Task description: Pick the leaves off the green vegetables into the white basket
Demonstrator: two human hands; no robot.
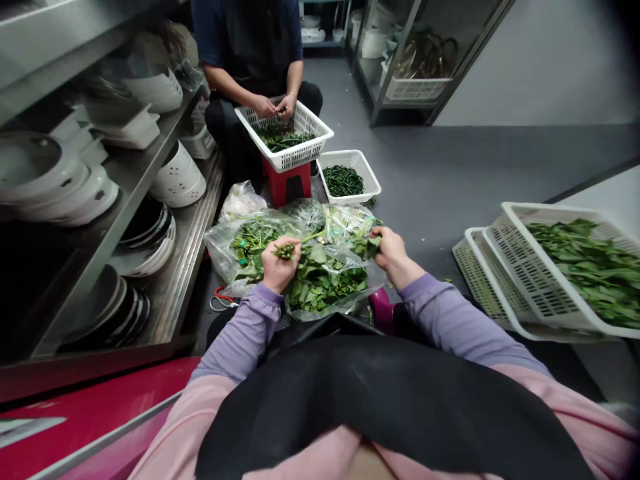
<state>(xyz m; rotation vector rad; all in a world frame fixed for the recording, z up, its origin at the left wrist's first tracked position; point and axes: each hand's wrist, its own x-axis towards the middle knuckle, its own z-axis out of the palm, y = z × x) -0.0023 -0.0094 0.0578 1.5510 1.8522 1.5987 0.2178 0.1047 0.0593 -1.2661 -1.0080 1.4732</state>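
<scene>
My left hand (279,268) is closed round a bunch of green stems (285,251), their cut ends facing me. One pale stem (314,236) sticks out from it to the right. My right hand (393,255) pinches some green leaves (373,246) at the fingertips, apart from the left hand. Below and between both hands lies a clear plastic bag (376,275) with loose leafy greens (327,288) in it. Behind the left hand, more greens in bundles (246,245) rest in clear plastic.
Opposite, a co-worker (250,47) handles green pieces over a white basket (295,159) on a red stool (286,183). A second basket (373,179) holds green peppers. Stacked baskets (520,267) with leaves stand right. A metal shelf (165,293) with dishes runs along the left.
</scene>
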